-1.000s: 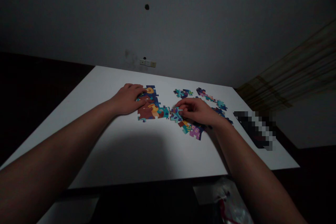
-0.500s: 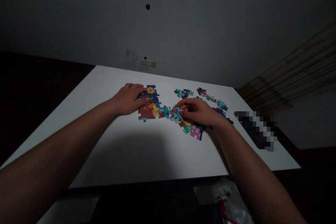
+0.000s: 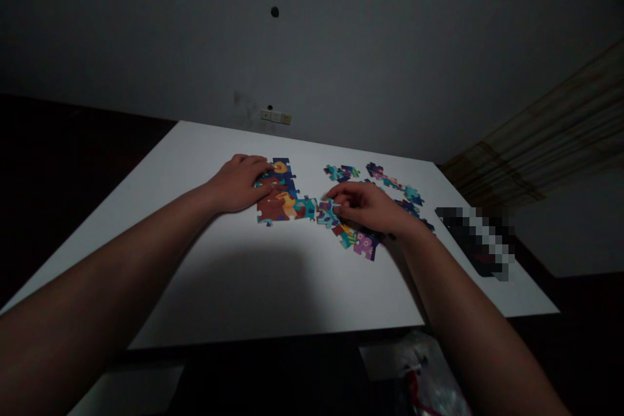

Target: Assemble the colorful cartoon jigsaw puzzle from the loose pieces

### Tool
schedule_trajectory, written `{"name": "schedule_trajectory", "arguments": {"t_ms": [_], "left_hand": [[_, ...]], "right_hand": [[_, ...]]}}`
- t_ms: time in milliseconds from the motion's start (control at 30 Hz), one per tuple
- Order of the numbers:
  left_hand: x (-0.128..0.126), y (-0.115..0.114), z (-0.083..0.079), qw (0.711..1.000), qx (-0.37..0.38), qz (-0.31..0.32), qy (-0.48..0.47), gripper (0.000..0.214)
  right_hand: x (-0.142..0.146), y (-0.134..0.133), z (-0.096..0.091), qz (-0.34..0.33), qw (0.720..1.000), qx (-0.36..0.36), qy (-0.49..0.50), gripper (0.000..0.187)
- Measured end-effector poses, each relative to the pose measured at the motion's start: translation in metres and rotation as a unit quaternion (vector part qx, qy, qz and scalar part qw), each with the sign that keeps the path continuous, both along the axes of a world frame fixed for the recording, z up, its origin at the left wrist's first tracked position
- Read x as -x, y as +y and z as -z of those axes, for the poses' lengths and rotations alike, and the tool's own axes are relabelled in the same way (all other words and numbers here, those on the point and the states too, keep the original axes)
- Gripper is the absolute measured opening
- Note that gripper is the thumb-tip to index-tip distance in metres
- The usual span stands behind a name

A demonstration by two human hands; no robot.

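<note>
A partly joined colourful jigsaw block [image 3: 283, 203] lies on the white table [image 3: 234, 273]. My left hand [image 3: 238, 182] rests flat on its left side, fingers spread over the pieces. My right hand [image 3: 368, 205] is closed in a pinch on a teal puzzle piece [image 3: 326, 213] at the block's right edge. Under and below that hand lies another joined cluster with a purple piece [image 3: 363, 244].
Loose puzzle pieces [image 3: 341, 173] and a further strip of pieces [image 3: 394, 185] lie behind my right hand. A dark flat object [image 3: 470, 240] sits at the table's right side. A plastic bag [image 3: 419, 377] lies below the front edge. The wall is close behind.
</note>
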State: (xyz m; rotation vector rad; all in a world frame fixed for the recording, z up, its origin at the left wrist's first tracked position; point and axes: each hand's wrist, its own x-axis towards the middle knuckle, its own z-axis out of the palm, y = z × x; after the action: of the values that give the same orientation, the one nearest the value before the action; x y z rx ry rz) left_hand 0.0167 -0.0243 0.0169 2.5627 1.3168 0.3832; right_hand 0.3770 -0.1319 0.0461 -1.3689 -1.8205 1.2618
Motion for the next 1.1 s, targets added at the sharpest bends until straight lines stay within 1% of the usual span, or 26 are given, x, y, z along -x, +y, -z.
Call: {"name": "schedule_trajectory", "arguments": {"t_ms": [67, 100, 200, 267, 333, 400, 500, 633, 700, 833, 967, 1033, 1100], "left_hand": [[0.000, 0.000, 0.000, 1.000, -0.004, 0.005, 0.002, 0.073], [0.000, 0.000, 0.000, 1.000, -0.006, 0.006, 0.003, 0.072], [0.000, 0.000, -0.001, 1.000, -0.004, -0.002, 0.006, 0.073], [0.000, -0.001, -0.001, 1.000, -0.002, -0.005, 0.005, 0.074], [0.000, 0.000, -0.001, 1.000, -0.001, -0.004, 0.009, 0.077], [0.000, 0.000, -0.001, 1.000, 0.000, -0.002, 0.014, 0.080], [0.001, 0.001, -0.001, 1.000, -0.002, 0.000, 0.019, 0.080], [0.001, 0.002, 0.000, 1.000, -0.004, 0.003, 0.021, 0.082], [0.001, 0.002, 0.000, 1.000, -0.005, 0.004, 0.019, 0.082], [0.001, 0.002, 0.000, 1.000, -0.008, -0.001, 0.014, 0.078], [0.004, 0.005, 0.004, 1.000, -0.009, -0.003, 0.017, 0.079], [0.004, 0.007, 0.006, 1.000, -0.012, -0.001, 0.021, 0.080], [0.005, 0.009, 0.007, 1.000, -0.015, 0.001, 0.025, 0.081]], "right_hand": [[-0.002, 0.000, -0.002, 0.001, 1.000, -0.010, -0.006, 0.043], [-0.004, 0.000, -0.003, 0.004, 1.000, -0.016, -0.015, 0.041], [-0.018, 0.004, -0.008, 0.027, 0.996, -0.047, -0.068, 0.022], [-0.033, 0.007, -0.010, 0.064, 0.987, -0.081, -0.123, 0.015], [-0.050, 0.009, -0.011, 0.106, 0.972, -0.107, -0.182, 0.016], [-0.067, 0.010, -0.010, 0.132, 0.958, -0.116, -0.225, 0.018], [-0.084, 0.009, -0.007, 0.162, 0.947, -0.118, -0.252, 0.021], [-0.094, 0.009, -0.004, 0.233, 0.919, -0.123, -0.295, 0.023], [-0.095, 0.009, -0.003, 0.255, 0.907, -0.125, -0.310, 0.024], [-0.094, 0.012, -0.001, 0.265, 0.907, -0.121, -0.303, 0.030], [-0.089, 0.018, 0.002, 0.280, 0.911, -0.147, -0.266, 0.027], [-0.084, 0.021, 0.005, 0.282, 0.919, -0.160, -0.224, 0.023], [-0.077, 0.024, 0.009, 0.264, 0.936, -0.152, -0.178, 0.023]]}}
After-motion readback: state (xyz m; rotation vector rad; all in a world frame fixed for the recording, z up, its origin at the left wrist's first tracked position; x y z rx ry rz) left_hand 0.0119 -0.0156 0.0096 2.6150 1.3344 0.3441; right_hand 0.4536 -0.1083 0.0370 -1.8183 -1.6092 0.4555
